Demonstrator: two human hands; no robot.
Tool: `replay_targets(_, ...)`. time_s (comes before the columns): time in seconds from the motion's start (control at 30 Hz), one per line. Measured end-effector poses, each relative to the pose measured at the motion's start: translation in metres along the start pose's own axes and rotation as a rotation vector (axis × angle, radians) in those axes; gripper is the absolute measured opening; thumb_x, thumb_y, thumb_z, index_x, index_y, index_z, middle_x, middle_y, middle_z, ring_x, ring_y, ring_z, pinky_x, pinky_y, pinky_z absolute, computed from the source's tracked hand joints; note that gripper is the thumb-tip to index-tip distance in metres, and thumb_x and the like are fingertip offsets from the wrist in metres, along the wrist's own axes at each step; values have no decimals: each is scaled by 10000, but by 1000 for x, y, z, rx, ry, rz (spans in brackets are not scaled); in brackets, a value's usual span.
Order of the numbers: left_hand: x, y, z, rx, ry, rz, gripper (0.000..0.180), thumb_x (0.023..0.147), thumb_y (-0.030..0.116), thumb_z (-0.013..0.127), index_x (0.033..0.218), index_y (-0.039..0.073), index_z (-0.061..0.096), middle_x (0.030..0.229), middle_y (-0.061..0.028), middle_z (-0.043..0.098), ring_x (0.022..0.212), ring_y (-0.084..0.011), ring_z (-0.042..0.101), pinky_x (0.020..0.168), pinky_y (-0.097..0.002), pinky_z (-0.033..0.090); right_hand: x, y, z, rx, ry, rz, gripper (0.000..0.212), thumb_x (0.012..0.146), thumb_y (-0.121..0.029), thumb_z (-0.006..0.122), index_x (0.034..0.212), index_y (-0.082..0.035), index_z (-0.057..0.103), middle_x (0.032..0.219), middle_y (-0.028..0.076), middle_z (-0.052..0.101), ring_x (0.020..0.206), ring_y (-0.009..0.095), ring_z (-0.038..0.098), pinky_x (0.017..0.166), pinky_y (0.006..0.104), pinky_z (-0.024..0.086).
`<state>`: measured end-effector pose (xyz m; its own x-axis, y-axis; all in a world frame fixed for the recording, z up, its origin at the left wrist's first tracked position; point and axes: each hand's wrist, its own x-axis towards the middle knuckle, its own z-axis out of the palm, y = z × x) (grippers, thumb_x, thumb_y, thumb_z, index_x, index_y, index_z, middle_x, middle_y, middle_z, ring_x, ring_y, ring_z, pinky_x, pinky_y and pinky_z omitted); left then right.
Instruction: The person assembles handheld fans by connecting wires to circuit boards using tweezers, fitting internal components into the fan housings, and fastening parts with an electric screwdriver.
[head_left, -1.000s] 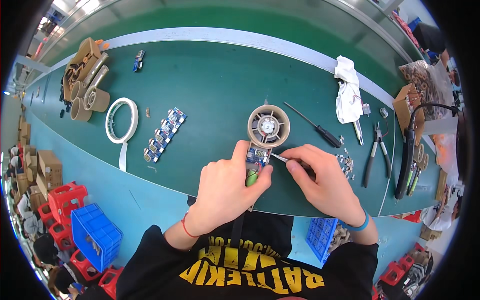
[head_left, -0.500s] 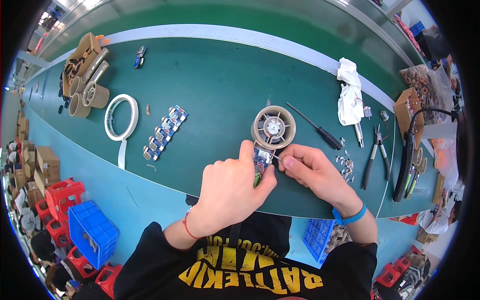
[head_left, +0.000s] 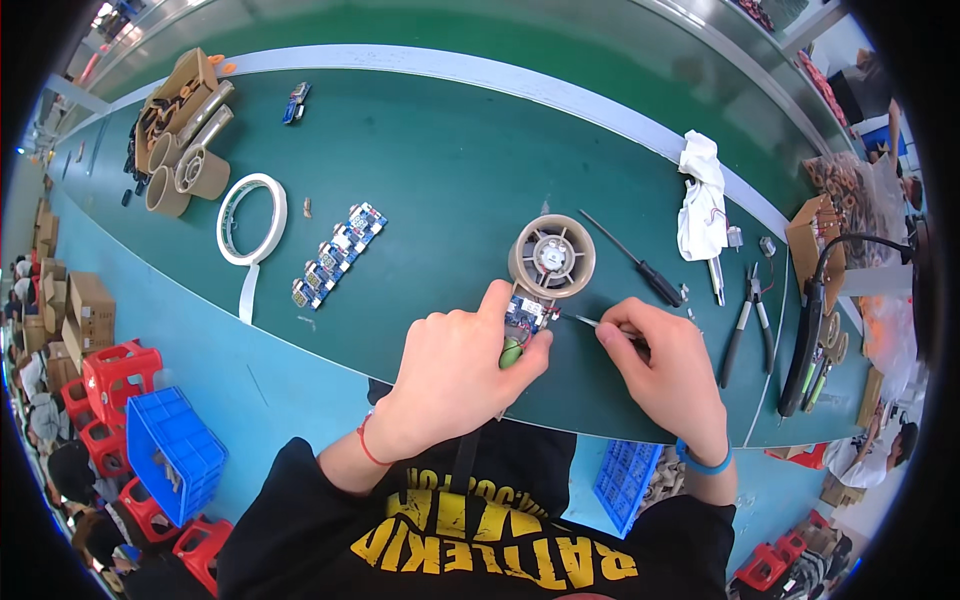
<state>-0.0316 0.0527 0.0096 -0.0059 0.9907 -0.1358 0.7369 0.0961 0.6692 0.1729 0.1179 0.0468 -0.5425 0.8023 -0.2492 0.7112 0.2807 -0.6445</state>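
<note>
My left hand [head_left: 455, 365] is closed around the handle part of a small beige fan housing [head_left: 552, 257], which lies on the green table with its round opening facing up. Between thumb and index finger a small blue circuit board [head_left: 524, 313] shows, with a green cylindrical part [head_left: 511, 351] just below it. Thin wires run at the board's right side. My right hand [head_left: 665, 365] pinches slim pointed tweezers [head_left: 588, 321]; their tip is a little right of the board, apart from it. Most of the tweezers is hidden by the fingers.
A screwdriver [head_left: 655, 280], a white cloth [head_left: 703, 190] and pliers [head_left: 750, 325] lie to the right. Several circuit boards [head_left: 340, 255] stand in a row at left, near a tape roll [head_left: 228, 225]. Beige housings [head_left: 203, 174] and a cardboard box [head_left: 195, 75] sit far left.
My right hand has drawn back to the right, taking the tweezers' tip away from the board. My left hand still holds the fan housing. The whole view has shifted slightly.
</note>
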Motion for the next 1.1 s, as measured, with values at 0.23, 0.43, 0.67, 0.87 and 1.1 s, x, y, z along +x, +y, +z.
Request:
replay_targets(0.23, -10, 0, 2, -133, 29, 11, 489, 871, 339, 730, 1134, -2, 497, 605, -83, 625, 498, -278, 622, 469, -362, 441, -7, 0, 12, -37, 193, -31, 128, 899, -38, 652, 1020, 1, 637, 821, 113, 620, 676, 204, 620, 614, 296, 478)
replay_targets(0.43, -10, 3, 5, -103, 67, 26, 472, 882, 317, 706, 1147, -3, 483, 631, -90, 661, 524, -284, 663, 457, -368, 493, -10, 4, 25, -53, 293, -93, 210, 891, 3, 630, 1099, -13, 645, 849, 125, 594, 722, 210, 619, 646, 297, 482)
replay_targets(0.67, -11, 2, 7, -108, 75, -7, 485, 851, 299, 736, 1167, 12, 506, 622, -71, 636, 517, -269, 639, 478, -354, 454, -22, -19, 13, 116, 55, -63, 205, 870, 34, 628, 1067, -7, 664, 848, 109, 605, 703, 208, 613, 632, 300, 485)
replay_targets(0.87, -11, 2, 9, -100, 90, -7, 484, 845, 293, 734, 1168, 12, 507, 613, -81, 630, 521, -279, 642, 469, -365, 457, -10, -13, 41, -94, 291, -299, 228, 831, 29, 676, 1053, -22, 676, 878, 115, 634, 698, 262, 623, 613, 334, 494)
replay_targets(1.1, -11, 4, 9, -42, 88, 31, 466, 870, 279, 694, 1163, -29, 503, 568, -102, 616, 494, -300, 641, 445, -382, 477, -2, -11, 45, -80, 320, -354, 161, 827, -8, 697, 984, -31, 671, 809, 81, 628, 655, 259, 610, 578, 342, 491)
